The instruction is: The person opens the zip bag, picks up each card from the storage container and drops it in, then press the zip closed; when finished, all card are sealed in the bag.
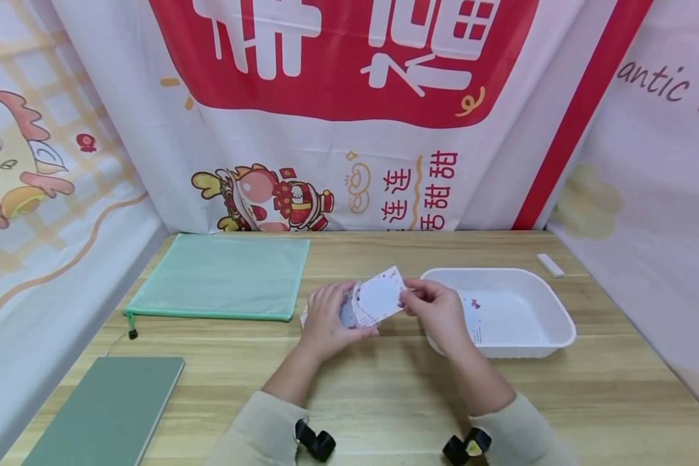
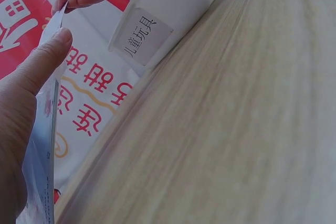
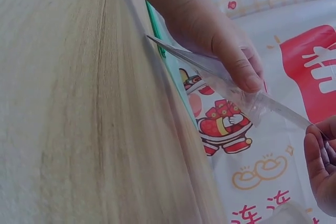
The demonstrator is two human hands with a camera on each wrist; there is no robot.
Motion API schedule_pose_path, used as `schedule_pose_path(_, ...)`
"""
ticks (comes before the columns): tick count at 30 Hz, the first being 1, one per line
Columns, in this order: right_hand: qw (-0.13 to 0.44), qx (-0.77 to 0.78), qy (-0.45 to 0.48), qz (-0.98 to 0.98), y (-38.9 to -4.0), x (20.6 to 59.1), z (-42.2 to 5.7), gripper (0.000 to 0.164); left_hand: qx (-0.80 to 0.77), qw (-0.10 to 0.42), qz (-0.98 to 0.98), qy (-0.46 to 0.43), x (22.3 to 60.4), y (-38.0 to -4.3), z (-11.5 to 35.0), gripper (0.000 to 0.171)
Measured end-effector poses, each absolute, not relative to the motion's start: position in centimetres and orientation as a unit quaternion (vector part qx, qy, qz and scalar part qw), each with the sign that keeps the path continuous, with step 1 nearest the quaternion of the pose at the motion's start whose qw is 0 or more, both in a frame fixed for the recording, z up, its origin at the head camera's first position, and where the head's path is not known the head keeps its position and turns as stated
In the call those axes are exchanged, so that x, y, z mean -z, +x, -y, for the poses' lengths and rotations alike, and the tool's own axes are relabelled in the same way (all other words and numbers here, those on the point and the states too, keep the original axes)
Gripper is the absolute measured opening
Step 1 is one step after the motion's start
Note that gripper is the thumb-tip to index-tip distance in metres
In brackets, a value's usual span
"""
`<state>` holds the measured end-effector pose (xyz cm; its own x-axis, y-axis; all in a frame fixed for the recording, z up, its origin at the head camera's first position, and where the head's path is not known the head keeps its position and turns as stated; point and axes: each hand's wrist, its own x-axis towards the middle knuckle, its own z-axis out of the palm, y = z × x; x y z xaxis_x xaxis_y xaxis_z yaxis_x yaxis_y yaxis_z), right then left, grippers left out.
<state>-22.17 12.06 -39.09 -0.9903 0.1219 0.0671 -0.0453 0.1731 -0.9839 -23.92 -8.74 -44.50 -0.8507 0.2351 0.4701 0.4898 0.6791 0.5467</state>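
Observation:
Over the middle of the table, my left hand (image 1: 325, 320) grips a clear plastic sleeve (image 3: 252, 103) with printed cards in it, thumb on the near side. A white printed card (image 1: 380, 296) sticks out of the sleeve's open end, toward the right. My right hand (image 1: 443, 317) pinches the card's outer edge between thumb and fingers. In the right wrist view, card and sleeve appear nearly edge-on. Whether the card's hidden end is still inside the sleeve is hard to see. Beside my right hand stands a white plastic tray (image 1: 527, 317) with a printed card (image 1: 474, 315) inside, partly hidden by that hand.
A green mesh zip pouch (image 1: 221, 275) lies at the back left, and a green notebook (image 1: 107, 408) at the front left. A small white block (image 1: 550, 265) rests behind the tray. The tray's side carries a label (image 2: 143, 36). Printed cloths hang around the table.

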Motion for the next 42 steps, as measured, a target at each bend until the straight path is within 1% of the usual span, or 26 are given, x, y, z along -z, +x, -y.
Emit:
schedule_pose_path(12, 0.011, -0.64, 0.013, 0.768, -21.9, 39.9, -11.0, 0.026, 0.343, 0.199, 0.893, -0.215, 44.5, -23.9, 8.7, 0.092)
schedule_pose_path(21, -0.024, -0.609, 0.028, 0.793, -21.9, 40.3, -10.4, 0.025, 0.333, 0.195, 0.896, -0.219, 44.4, -23.8, 8.7, 0.093)
schedule_pose_path(29, -0.024, -0.561, 0.047, 0.826, -22.3, 40.9, -9.5, 0.022, 0.335, 0.187, 0.896, -0.223, 44.5, -23.9, 8.8, 0.092)
schedule_pose_path(38, -0.018, -0.505, 0.111, 0.856, -22.8, 41.2, -9.1, 0.018, 0.326, 0.205, 0.891, -0.239, 44.7, -24.0, 8.8, 0.092)
schedule_pose_path(42, -0.028, -0.494, 0.118, 0.861, -22.8, 41.0, -9.2, 0.019, 0.326, 0.205, 0.891, -0.24, 44.6, -23.9, 8.8, 0.092)
